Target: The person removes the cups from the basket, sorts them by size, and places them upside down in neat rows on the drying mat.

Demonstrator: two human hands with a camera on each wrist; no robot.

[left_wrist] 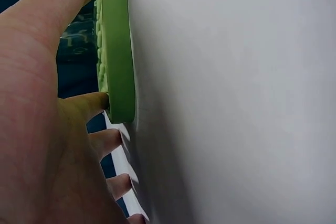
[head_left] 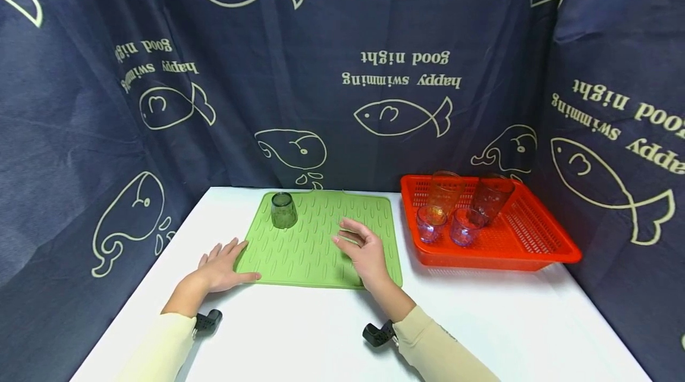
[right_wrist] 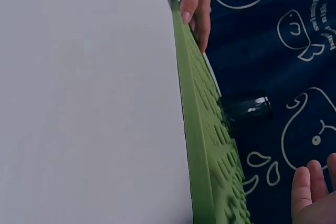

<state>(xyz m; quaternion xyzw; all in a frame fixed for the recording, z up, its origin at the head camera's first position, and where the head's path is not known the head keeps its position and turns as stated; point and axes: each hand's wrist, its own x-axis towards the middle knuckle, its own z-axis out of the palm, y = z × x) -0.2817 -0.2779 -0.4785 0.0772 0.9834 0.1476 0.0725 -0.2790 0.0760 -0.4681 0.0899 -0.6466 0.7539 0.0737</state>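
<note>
Left hand [head_left: 220,270]: spread, touching rectangular green rubbery mat [head_left: 316,248]
Right hand [head_left: 368,252]: loosely curved, empty, above mat
Dark see-through tapered cup [head_left: 283,212]: on mat, far left
Cup step: seemingly between grasps; next calls for parted fingers

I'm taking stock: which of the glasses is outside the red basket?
The dark greenish glass, towards the back left of the green mat. It stands alone there; the two tall glasses and two small ones are all in the red basket.

The left sleeve [head_left: 160,346] and right sleeve [head_left: 444,346] are cream, each with a small black camera [head_left: 377,334] beside its cuff [head_left: 411,323].
</note>
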